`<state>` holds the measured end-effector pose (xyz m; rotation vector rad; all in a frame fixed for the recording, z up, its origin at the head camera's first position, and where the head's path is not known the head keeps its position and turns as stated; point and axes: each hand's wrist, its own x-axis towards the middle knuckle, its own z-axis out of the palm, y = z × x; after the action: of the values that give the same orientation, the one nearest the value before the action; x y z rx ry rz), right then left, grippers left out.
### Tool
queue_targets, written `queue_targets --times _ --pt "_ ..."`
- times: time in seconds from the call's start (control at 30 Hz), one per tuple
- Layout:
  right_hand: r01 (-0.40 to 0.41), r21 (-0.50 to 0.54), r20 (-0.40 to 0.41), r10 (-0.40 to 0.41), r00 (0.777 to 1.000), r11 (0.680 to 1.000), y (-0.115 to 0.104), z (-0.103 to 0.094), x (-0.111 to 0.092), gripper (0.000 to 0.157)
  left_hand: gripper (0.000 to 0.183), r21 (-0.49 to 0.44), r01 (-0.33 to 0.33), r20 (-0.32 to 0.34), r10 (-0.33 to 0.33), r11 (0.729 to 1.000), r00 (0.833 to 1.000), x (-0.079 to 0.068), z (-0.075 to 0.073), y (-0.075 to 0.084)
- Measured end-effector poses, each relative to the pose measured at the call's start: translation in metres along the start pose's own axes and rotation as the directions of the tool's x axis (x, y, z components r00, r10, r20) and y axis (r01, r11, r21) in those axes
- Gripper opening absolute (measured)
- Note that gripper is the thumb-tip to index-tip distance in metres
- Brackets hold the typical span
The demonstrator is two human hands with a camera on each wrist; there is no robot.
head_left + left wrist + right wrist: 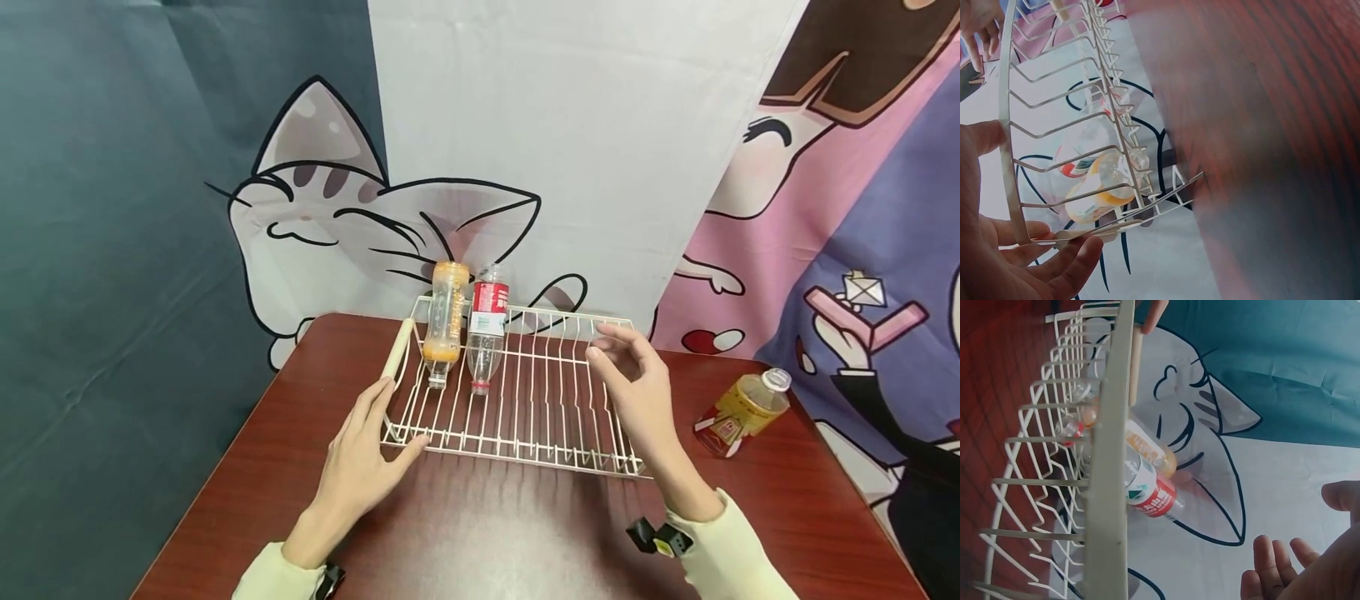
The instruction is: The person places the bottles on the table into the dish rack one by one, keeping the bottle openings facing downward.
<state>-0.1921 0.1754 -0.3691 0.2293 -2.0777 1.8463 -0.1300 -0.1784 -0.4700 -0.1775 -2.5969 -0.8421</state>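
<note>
A white wire rack (525, 450) stands on the table, with a pale handle bar (397, 350) along its left side. My left hand (356, 467) holds its near left corner, thumb at the front rail and fingers by the left side. In the rack's left part, a clear plastic bottle with orange ends (447, 308) and a clear bottle with a red label (490, 308) lean side by side, necks toward me. Over the rack's right side hovers my right hand (637, 392), empty, with fingers loosely bent and thumb apart.
A bottle with a yellow and red label (742, 412) stands at the table's right, beyond my right forearm. Behind the brown table (480, 533) hangs a cloth backdrop (585, 150) with cartoon drawings. Each wrist carries a small black device.
</note>
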Motion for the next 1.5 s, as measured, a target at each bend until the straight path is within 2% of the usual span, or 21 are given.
queue_targets --times 0.4,0.57,0.67,0.8,0.9,1.0,1.13,1.23,1.3,1.4,1.43,1.5 --pt "0.111 0.077 -0.092 -0.104 0.99 0.991 -0.002 -0.013 -0.031 0.034 0.096 -0.006 0.01 0.003 -0.01 1.0 1.0 0.0 0.0 -0.001" --pt "0.194 0.171 -0.138 -0.172 0.975 0.966 0.002 -0.024 -0.036 0.037 0.095 -0.006 0.017 0.009 -0.017 1.0 1.0 -0.002 0.0 -0.001" --pt "0.25 0.225 -0.201 -0.206 0.958 0.942 0.01 -0.034 -0.038 0.039 0.095 -0.002 0.013 0.0 -0.013 1.0 1.0 -0.003 0.0 -0.001" --pt "0.363 0.281 -0.337 -0.263 0.904 0.888 0.024 -0.049 -0.038 0.044 0.095 0.002 0.008 -0.003 -0.008 1.0 1.0 -0.002 0.0 0.0" --pt "0.457 0.325 -0.441 -0.295 0.848 0.828 0.034 -0.062 -0.038 0.048 0.095 0.003 0.009 0.005 -0.009 1.0 1.0 -0.001 0.0 0.0" --pt "0.529 0.358 -0.542 -0.29 0.789 0.769 0.043 -0.075 -0.038 0.051 0.095 0.003 0.009 0.009 -0.009 1.0 1.0 -0.001 -0.001 0.0" --pt "0.574 0.353 -0.641 -0.256 0.724 0.739 0.046 -0.086 -0.036 0.051 0.096 0.002 0.014 0.003 -0.014 1.0 1.0 -0.001 -0.001 0.0" --pt "0.571 0.317 -0.676 -0.242 0.696 0.757 0.045 -0.093 -0.035 0.051 0.096 0.002 0.017 -0.002 -0.017 1.0 1.0 -0.001 -0.001 -0.001" --pt "0.544 0.25 -0.695 -0.243 0.677 0.801 0.044 -0.099 -0.035 0.054 0.095 0.004 0.014 -0.001 -0.014 1.0 1.0 -0.001 0.0 -0.001" --pt "0.368 0.052 -0.719 -0.221 0.659 0.928 0.046 -0.109 -0.038 0.065 0.095 0.006 0.008 0.004 -0.008 1.0 1.0 -0.001 0.001 -0.001" --pt "0.286 -0.01 -0.725 -0.204 0.658 0.958 0.048 -0.113 -0.039 0.072 0.095 0.004 0.007 0.005 -0.007 1.0 1.0 0.0 0.001 -0.001" --pt "0.115 -0.089 -0.729 -0.143 0.67 0.989 0.052 -0.121 -0.04 0.087 0.096 0.003 0.007 0.006 -0.007 1.0 1.0 0.0 0.001 -0.002"
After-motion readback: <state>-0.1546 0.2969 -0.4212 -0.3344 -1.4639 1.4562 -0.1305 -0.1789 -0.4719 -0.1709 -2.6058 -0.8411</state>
